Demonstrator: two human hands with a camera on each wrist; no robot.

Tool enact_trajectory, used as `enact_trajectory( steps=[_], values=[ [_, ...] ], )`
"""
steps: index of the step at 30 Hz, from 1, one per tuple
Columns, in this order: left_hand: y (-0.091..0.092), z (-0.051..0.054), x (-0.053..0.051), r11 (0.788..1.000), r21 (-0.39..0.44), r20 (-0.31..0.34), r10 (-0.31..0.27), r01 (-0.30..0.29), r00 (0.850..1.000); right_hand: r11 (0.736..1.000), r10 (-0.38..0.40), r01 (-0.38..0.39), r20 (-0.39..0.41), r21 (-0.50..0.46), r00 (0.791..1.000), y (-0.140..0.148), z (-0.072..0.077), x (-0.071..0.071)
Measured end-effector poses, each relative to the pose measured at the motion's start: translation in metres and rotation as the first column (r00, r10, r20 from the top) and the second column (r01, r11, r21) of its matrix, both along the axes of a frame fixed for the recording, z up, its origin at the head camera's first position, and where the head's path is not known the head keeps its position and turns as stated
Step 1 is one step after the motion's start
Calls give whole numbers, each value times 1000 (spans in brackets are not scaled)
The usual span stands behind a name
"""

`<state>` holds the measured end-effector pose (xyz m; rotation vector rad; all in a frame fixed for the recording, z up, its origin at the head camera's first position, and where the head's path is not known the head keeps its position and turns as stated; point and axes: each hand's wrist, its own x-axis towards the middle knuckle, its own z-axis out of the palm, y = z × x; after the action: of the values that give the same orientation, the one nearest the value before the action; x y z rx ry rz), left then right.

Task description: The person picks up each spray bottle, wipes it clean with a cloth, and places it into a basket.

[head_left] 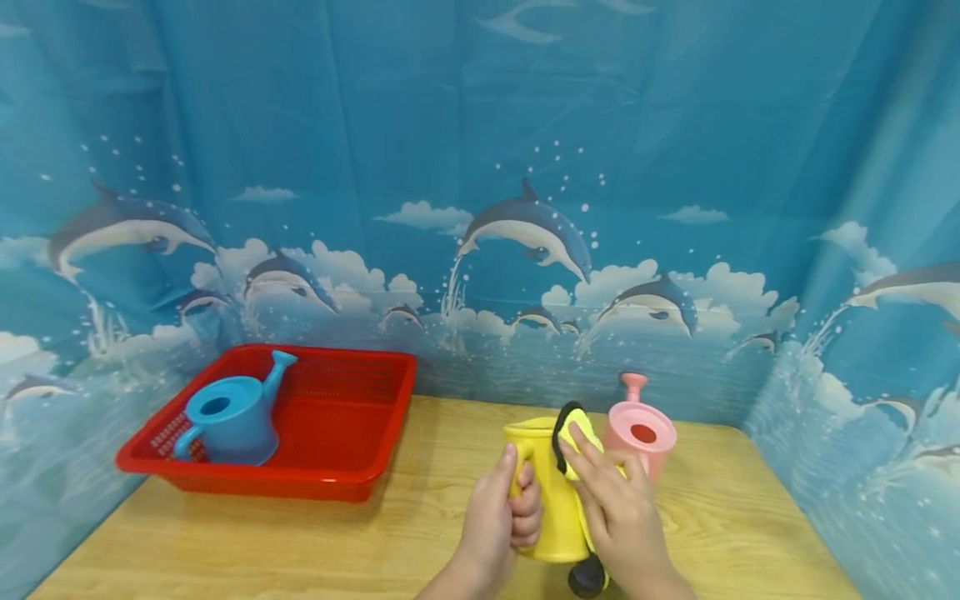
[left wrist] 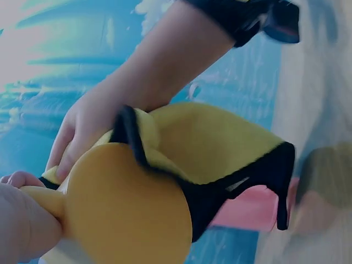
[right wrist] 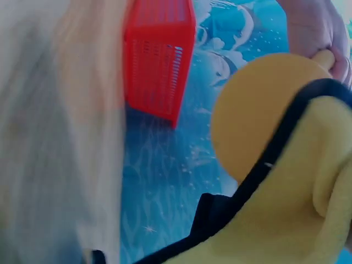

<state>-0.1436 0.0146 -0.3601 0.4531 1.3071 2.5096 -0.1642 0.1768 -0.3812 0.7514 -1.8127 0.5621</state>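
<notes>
In the head view my left hand (head_left: 498, 517) grips the handle of a yellow watering can (head_left: 555, 517), which is tilted above the table. My right hand (head_left: 626, 512) holds a yellow cloth with black edging (head_left: 573, 425) against the can's right side, near its top. Below the right hand dangles part of the cloth; in the left wrist view the cloth (left wrist: 214, 143) hangs beside the can's round base (left wrist: 129, 209). The right wrist view shows the base (right wrist: 258, 115) and the cloth (right wrist: 286, 203) up close. The can's spout is hidden.
A pink watering can (head_left: 637, 429) stands on the wooden table (head_left: 735, 517) behind the right hand. On the left a red basket (head_left: 337, 417) holds a blue watering can (head_left: 236, 425). A dolphin-print curtain (head_left: 420, 125) hangs behind and along the sides.
</notes>
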Motion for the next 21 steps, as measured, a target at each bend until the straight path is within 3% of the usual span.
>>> enact_trajectory(
  steps=[8, 14, 18, 21],
  values=[
    [-18, 9, -11, 994, 78, -60, 84, -79, 995, 996, 71, -68, -54, 65, 996, -13, -12, 0],
    [-30, 13, -16, 984, 127, -40, 132, -126, 990, 994, 79, -72, -85, 87, 993, -20, -20, 3],
    [-33, 15, -19, 980, 161, -49, 126, -117, 991, 991, 117, -108, -109, 82, 987, -19, -21, 2],
    [-33, 15, -18, 984, 163, -77, 89, -75, 993, 984, 172, -166, -105, 64, 979, -17, -19, -2]
  ],
)
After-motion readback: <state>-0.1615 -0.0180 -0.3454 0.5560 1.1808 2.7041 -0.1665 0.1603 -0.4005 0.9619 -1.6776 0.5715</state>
